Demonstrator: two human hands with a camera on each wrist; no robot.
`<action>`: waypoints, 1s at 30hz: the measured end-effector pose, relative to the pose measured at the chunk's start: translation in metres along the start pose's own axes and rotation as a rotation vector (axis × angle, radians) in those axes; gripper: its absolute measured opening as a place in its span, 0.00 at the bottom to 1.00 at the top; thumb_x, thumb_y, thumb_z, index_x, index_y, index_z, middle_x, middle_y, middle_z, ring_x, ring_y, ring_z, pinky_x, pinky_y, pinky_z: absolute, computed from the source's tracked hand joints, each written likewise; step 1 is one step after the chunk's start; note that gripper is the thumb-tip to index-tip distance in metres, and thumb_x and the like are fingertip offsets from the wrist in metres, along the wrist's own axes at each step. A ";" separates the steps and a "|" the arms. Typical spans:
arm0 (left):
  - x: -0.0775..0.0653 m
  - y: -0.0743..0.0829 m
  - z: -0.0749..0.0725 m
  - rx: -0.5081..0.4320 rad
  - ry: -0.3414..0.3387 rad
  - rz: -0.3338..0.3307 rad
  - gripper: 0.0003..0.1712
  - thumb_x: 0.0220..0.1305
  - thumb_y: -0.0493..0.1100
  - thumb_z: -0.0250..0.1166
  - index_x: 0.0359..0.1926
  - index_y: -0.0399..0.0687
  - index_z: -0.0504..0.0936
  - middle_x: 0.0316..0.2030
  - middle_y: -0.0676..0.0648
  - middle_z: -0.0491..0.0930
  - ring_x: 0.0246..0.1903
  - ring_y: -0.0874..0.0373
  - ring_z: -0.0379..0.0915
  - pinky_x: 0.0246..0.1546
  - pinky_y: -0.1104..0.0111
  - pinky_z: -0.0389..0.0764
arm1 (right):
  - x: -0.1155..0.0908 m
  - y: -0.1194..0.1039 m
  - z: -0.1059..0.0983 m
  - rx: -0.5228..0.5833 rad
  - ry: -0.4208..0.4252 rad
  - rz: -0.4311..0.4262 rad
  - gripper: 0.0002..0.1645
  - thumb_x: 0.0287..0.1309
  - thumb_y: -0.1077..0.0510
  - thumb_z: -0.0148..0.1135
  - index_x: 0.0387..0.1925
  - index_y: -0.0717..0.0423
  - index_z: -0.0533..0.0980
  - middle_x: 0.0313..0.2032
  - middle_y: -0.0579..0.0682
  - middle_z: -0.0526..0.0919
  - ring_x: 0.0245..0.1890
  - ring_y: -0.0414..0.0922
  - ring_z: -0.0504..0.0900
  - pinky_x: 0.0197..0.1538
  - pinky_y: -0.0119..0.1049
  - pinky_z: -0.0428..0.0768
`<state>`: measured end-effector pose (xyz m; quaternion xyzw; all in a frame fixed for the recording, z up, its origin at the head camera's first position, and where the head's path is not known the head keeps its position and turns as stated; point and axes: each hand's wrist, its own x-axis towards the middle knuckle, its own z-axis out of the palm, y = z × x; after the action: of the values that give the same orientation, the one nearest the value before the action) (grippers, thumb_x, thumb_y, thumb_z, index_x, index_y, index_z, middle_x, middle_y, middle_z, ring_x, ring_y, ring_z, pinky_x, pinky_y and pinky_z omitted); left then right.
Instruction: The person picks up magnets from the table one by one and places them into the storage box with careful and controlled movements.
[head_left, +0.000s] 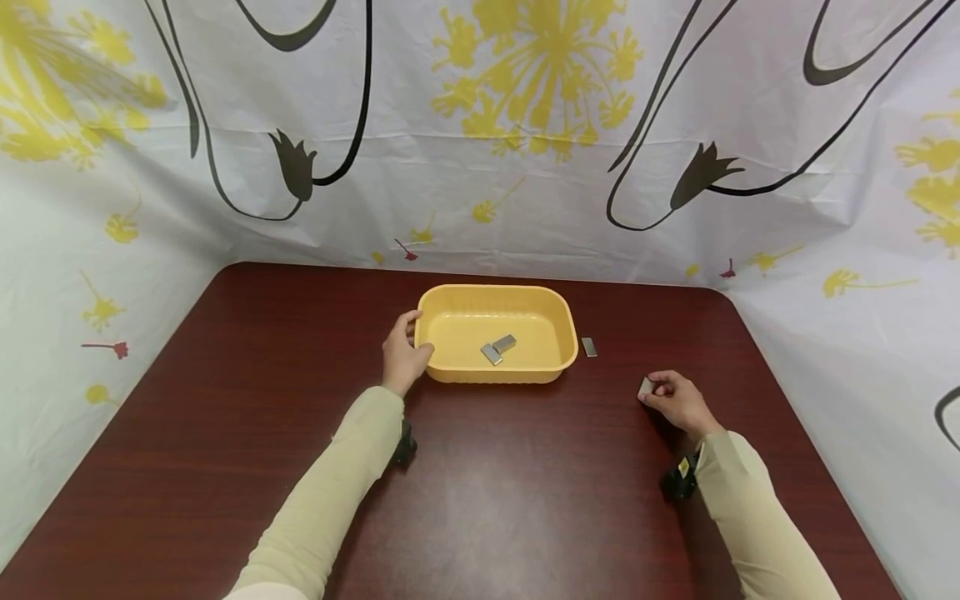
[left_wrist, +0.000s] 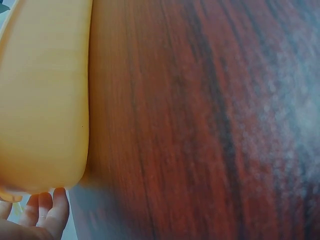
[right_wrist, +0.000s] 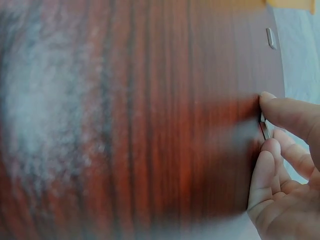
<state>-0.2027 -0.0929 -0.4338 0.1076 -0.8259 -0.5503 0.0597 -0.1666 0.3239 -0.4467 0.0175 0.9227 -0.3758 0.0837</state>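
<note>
A yellow plastic basin (head_left: 495, 377) stands near the table's far edge, holding two small silver rectangular pieces (head_left: 491, 354) that touch each other. My left hand (head_left: 406, 357) holds the basin's left end, thumb at the front corner and fingers along the outer side. Its fingertips meet the end wall in the left wrist view. Off to the right, my right hand (head_left: 681, 402) pinches a similar silver rectangular piece (right_wrist: 264, 129) between thumb and fingers, close over the table. Another flat silver piece (head_left: 589, 347) lies just right of the basin.
The dark red wood-grain table (head_left: 480, 500) has rounded far corners. A white sheet (head_left: 480, 233) with yellow and grey flower prints hangs behind it and at both sides. Each wrist wears a small black camera (head_left: 680, 477).
</note>
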 end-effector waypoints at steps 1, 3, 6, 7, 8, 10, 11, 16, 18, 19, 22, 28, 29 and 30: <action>0.000 0.000 0.000 0.003 0.000 0.000 0.33 0.46 0.29 0.57 0.57 0.50 0.68 0.47 0.42 0.73 0.42 0.51 0.71 0.35 0.62 0.76 | 0.000 0.000 0.000 -0.001 0.000 0.003 0.25 0.55 0.61 0.58 0.51 0.71 0.65 0.32 0.55 0.70 0.32 0.48 0.68 0.32 0.35 0.68; 0.000 -0.001 0.001 0.007 0.000 0.001 0.33 0.47 0.29 0.57 0.57 0.50 0.68 0.47 0.42 0.73 0.42 0.51 0.71 0.36 0.62 0.76 | 0.000 0.000 0.000 0.002 -0.006 0.006 0.25 0.55 0.61 0.58 0.50 0.72 0.65 0.33 0.56 0.70 0.33 0.49 0.68 0.32 0.35 0.68; 0.000 0.000 0.000 0.009 -0.002 -0.001 0.33 0.47 0.29 0.56 0.57 0.50 0.68 0.47 0.42 0.73 0.42 0.51 0.71 0.36 0.62 0.76 | 0.000 0.000 0.001 0.009 -0.014 0.013 0.24 0.55 0.61 0.59 0.49 0.72 0.65 0.33 0.56 0.70 0.33 0.49 0.68 0.33 0.35 0.69; 0.000 0.001 0.000 0.007 -0.004 -0.001 0.33 0.47 0.29 0.56 0.57 0.50 0.68 0.47 0.42 0.73 0.42 0.50 0.71 0.36 0.62 0.76 | 0.000 0.000 0.001 0.012 -0.017 0.016 0.24 0.55 0.60 0.59 0.49 0.72 0.65 0.33 0.56 0.69 0.33 0.49 0.68 0.33 0.36 0.69; -0.001 0.001 0.000 0.004 -0.005 -0.001 0.33 0.47 0.29 0.56 0.58 0.50 0.68 0.47 0.42 0.73 0.42 0.50 0.71 0.36 0.62 0.76 | 0.000 0.000 0.001 0.015 -0.021 0.019 0.25 0.55 0.60 0.59 0.49 0.72 0.64 0.34 0.56 0.69 0.33 0.49 0.68 0.33 0.36 0.68; -0.001 0.002 -0.001 -0.001 -0.009 0.000 0.33 0.48 0.29 0.56 0.58 0.49 0.67 0.48 0.42 0.73 0.43 0.50 0.71 0.36 0.62 0.77 | 0.000 0.001 0.001 0.018 -0.022 0.024 0.25 0.55 0.59 0.60 0.49 0.72 0.65 0.34 0.56 0.69 0.33 0.48 0.68 0.33 0.35 0.68; -0.002 0.002 -0.001 -0.006 -0.011 0.000 0.33 0.48 0.29 0.56 0.58 0.49 0.67 0.48 0.42 0.72 0.43 0.50 0.71 0.36 0.61 0.77 | 0.000 0.000 0.001 0.021 -0.024 0.028 0.25 0.54 0.59 0.60 0.48 0.72 0.65 0.34 0.56 0.69 0.33 0.48 0.68 0.33 0.35 0.69; -0.002 0.002 -0.001 -0.018 -0.015 0.003 0.32 0.48 0.29 0.56 0.58 0.48 0.67 0.48 0.41 0.72 0.43 0.49 0.71 0.36 0.61 0.77 | 0.000 0.001 0.001 0.035 -0.019 0.024 0.25 0.52 0.59 0.62 0.46 0.72 0.64 0.33 0.55 0.69 0.32 0.47 0.67 0.31 0.32 0.69; -0.002 0.002 -0.001 -0.019 -0.014 0.005 0.32 0.48 0.29 0.56 0.58 0.49 0.67 0.48 0.41 0.72 0.43 0.49 0.71 0.35 0.61 0.77 | 0.001 0.003 0.001 0.040 -0.009 0.016 0.24 0.51 0.60 0.63 0.44 0.71 0.64 0.32 0.55 0.68 0.31 0.45 0.67 0.30 0.31 0.68; -0.002 0.002 -0.001 -0.018 -0.015 0.005 0.32 0.48 0.29 0.56 0.58 0.49 0.67 0.48 0.41 0.72 0.43 0.49 0.71 0.35 0.61 0.77 | 0.001 0.004 0.001 0.043 -0.004 0.010 0.24 0.50 0.61 0.63 0.44 0.71 0.64 0.32 0.54 0.68 0.30 0.45 0.67 0.29 0.30 0.68; -0.002 0.002 -0.001 -0.020 -0.017 0.006 0.32 0.48 0.29 0.56 0.58 0.49 0.67 0.48 0.41 0.72 0.43 0.49 0.71 0.35 0.61 0.77 | 0.001 0.006 0.002 0.055 0.009 -0.007 0.23 0.48 0.63 0.64 0.42 0.71 0.64 0.30 0.54 0.68 0.29 0.43 0.67 0.28 0.29 0.68; -0.002 0.001 -0.001 -0.018 -0.016 0.004 0.33 0.48 0.29 0.56 0.58 0.49 0.67 0.49 0.40 0.72 0.43 0.48 0.71 0.34 0.61 0.77 | -0.001 0.007 0.001 0.078 0.026 -0.012 0.24 0.47 0.63 0.64 0.42 0.70 0.63 0.30 0.53 0.68 0.28 0.42 0.67 0.27 0.29 0.68; -0.002 0.001 -0.001 -0.019 -0.017 0.003 0.33 0.48 0.29 0.56 0.59 0.49 0.67 0.49 0.40 0.72 0.43 0.48 0.71 0.34 0.61 0.77 | -0.001 0.007 0.001 0.079 0.029 -0.014 0.24 0.47 0.63 0.65 0.42 0.70 0.63 0.30 0.53 0.68 0.28 0.43 0.67 0.27 0.29 0.69; -0.002 0.001 -0.001 -0.020 -0.016 0.001 0.33 0.48 0.29 0.56 0.59 0.49 0.67 0.49 0.40 0.72 0.43 0.49 0.71 0.34 0.62 0.77 | -0.001 0.007 0.001 0.081 0.033 -0.016 0.25 0.47 0.63 0.65 0.42 0.70 0.63 0.30 0.54 0.68 0.28 0.43 0.67 0.27 0.30 0.69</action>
<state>-0.2010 -0.0929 -0.4328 0.1023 -0.8207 -0.5595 0.0543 -0.1650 0.3283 -0.4526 0.0198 0.9082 -0.4130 0.0648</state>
